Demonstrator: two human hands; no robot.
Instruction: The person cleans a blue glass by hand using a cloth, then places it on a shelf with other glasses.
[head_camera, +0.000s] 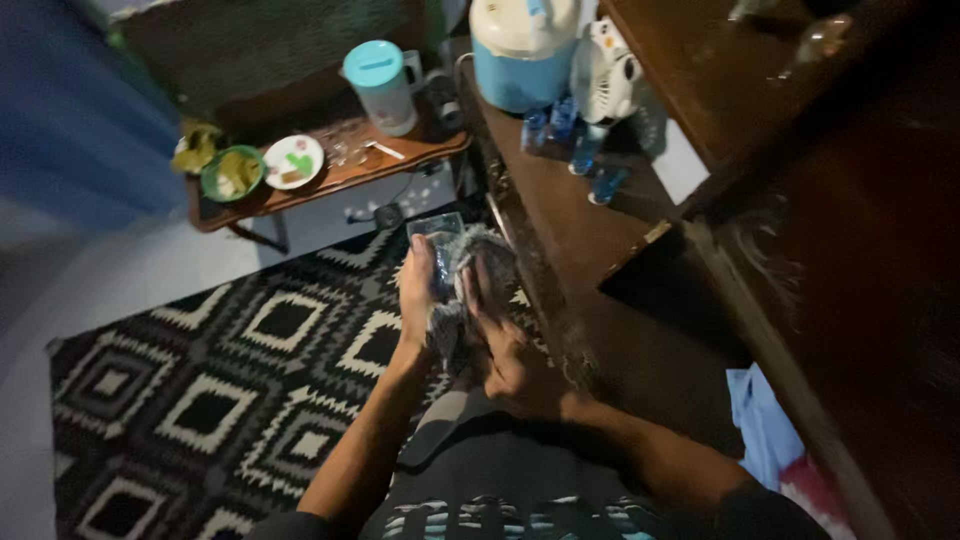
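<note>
My left hand (416, 290) grips the left edge of a small clear rectangular object, like a glass or plastic frame (437, 232), held upright in front of me. My right hand (505, 345) presses a grey fluffy cloth (478, 262) against that clear object from the right side. The cloth bunches between both hands and hangs down a little below them. Both forearms reach forward from the bottom of the view over a black and white patterned rug (230, 390).
A low wooden table (330, 180) at the back holds a green bowl (232, 173), a white plate (293, 161) and a teal-lidded jug (380, 85). A dark wooden cabinet (700, 200) runs along the right, with a blue and white cooler (520, 50), a small white fan (605, 75) and bottles.
</note>
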